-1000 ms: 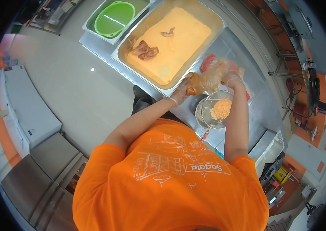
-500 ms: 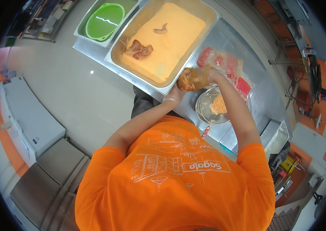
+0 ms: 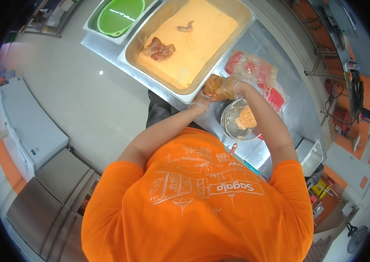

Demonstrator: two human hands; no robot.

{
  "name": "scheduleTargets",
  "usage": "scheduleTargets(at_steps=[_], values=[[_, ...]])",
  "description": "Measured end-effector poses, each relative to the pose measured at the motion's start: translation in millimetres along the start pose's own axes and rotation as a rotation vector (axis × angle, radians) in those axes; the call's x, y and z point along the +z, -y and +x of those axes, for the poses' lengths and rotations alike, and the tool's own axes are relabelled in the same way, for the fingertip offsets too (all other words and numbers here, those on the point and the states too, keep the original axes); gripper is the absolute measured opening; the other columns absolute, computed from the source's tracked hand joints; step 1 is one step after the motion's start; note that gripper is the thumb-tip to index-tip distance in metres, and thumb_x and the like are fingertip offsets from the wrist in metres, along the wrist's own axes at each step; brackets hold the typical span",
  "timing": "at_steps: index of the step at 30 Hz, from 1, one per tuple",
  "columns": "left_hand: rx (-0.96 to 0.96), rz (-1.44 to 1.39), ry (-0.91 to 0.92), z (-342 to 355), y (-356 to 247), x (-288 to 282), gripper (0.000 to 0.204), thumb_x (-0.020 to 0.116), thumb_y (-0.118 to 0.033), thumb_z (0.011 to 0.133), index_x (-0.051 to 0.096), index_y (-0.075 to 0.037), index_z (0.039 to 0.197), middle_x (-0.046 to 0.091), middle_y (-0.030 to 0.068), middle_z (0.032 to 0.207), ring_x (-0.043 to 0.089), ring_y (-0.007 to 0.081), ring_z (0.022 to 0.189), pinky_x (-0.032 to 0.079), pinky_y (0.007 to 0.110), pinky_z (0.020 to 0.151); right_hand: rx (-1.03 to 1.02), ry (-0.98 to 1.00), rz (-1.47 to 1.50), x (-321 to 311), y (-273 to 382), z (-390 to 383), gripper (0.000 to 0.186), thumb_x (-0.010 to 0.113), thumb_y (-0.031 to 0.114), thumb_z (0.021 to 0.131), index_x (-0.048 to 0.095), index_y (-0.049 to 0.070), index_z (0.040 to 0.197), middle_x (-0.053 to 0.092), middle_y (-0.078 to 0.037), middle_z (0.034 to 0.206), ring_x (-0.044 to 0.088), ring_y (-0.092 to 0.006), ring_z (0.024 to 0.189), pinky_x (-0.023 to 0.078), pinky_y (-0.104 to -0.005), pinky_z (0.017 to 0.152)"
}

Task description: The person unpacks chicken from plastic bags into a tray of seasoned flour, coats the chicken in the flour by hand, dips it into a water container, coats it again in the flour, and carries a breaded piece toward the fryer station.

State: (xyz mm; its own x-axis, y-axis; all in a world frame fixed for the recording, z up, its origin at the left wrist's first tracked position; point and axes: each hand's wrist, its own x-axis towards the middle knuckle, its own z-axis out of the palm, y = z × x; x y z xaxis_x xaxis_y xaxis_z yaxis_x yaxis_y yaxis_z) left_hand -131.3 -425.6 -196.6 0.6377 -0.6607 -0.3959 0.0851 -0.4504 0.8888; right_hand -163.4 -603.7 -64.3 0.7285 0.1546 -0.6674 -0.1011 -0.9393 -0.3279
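My left hand (image 3: 202, 99), in a clear glove, grips the lower left end of a plastic bag of brown meat (image 3: 214, 84) beside the batter tray's near corner. My right hand (image 3: 240, 88), also gloved, is closed on the bag's other end. The large steel tray (image 3: 127, 52) holds orange batter with raw meat pieces (image 3: 159, 49) in it. Below my hands is a round steel strainer or bowl (image 3: 230, 124) with orange crumbs (image 3: 246, 117). Bags with red contents (image 3: 259, 70) lie right of the tray.
A container with a green basket (image 3: 120, 16) stands on the steel table (image 3: 276, 48) at the upper left. A small steel container (image 3: 309, 157) is at the lower right. A white chest freezer (image 3: 32, 113) is across the floor at the left; shelving (image 3: 49, 17) stands behind.
My right hand has moved left and slightly up with the bag, closer to my left hand. More of the red bags shows. The view has shifted slightly.
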Motion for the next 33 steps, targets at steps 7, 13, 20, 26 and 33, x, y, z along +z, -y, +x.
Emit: scheduleTargets(at_steps=[7, 13, 20, 26, 33], values=[[-0.414, -0.539, 0.257, 13.2, 4.8, -5.9, 0.061, 0.078, -0.006, 0.078, 0.053, -0.005, 0.133, 0.068, 0.0066, 0.106, 0.067, 0.0145, 0.091, 0.056, 0.029, 0.073, -0.001, -0.146, 0.192, 2.3, -6.1, -8.3, 0.039, 0.068, 0.042, 0.085, 0.067, 0.009, 0.106, 0.071, -0.015, 0.1, 0.067, -0.0344, 0.09, 0.051, -0.0425, 0.079], [-0.409, -0.473, 0.313, 12.4, -12.5, -15.4, 0.064, 0.079, -0.008, 0.078, 0.05, -0.002, 0.134, 0.068, 0.007, 0.105, 0.067, 0.0136, 0.088, 0.056, 0.028, 0.072, 0.152, -0.25, -0.016, 13.0, -20.0, -0.6, 0.043, 0.067, 0.048, 0.085, 0.068, 0.01, 0.105, 0.072, -0.015, 0.105, 0.068, -0.034, 0.098, 0.054, -0.0425, 0.083], [-0.377, -0.431, 0.358, 10.5, -34.8, -16.1, 0.067, 0.08, -0.009, 0.078, 0.046, 0.002, 0.135, 0.067, 0.0075, 0.103, 0.066, 0.0127, 0.085, 0.056, 0.028, 0.07, 0.275, -0.306, 0.249, 32.3, -43.7, 2.1, 0.048, 0.071, 0.045, 0.083, 0.066, 0.011, 0.116, 0.07, -0.017, 0.111, 0.067, -0.0337, 0.102, 0.052, -0.0413, 0.089], [-0.309, -0.397, 0.33, 12.0, -31.3, -19.0, 0.066, 0.08, -0.011, 0.079, 0.046, 0.002, 0.134, 0.067, 0.0068, 0.099, 0.065, 0.0118, 0.079, 0.054, 0.026, 0.065, 0.192, -0.257, 0.314, -19.0, -17.5, -37.9, 0.04, 0.074, 0.038, 0.082, 0.072, 0.01, 0.11, 0.071, -0.015, 0.111, 0.068, -0.0262, 0.103, 0.052, -0.0346, 0.091], [0.047, -0.222, 0.178, 17.0, -6.7, -4.4, 0.057, 0.079, -0.014, 0.081, 0.05, -0.001, 0.128, 0.066, 0.0047, 0.091, 0.061, 0.0107, 0.068, 0.05, 0.024, 0.057, 0.119, -0.459, 0.885, 9.4, -37.2, -47.1, 0.041, 0.078, 0.025, 0.079, 0.071, 0.006, 0.114, 0.072, -0.006, 0.102, 0.066, -0.0195, 0.097, 0.051, -0.0318, 0.09]])
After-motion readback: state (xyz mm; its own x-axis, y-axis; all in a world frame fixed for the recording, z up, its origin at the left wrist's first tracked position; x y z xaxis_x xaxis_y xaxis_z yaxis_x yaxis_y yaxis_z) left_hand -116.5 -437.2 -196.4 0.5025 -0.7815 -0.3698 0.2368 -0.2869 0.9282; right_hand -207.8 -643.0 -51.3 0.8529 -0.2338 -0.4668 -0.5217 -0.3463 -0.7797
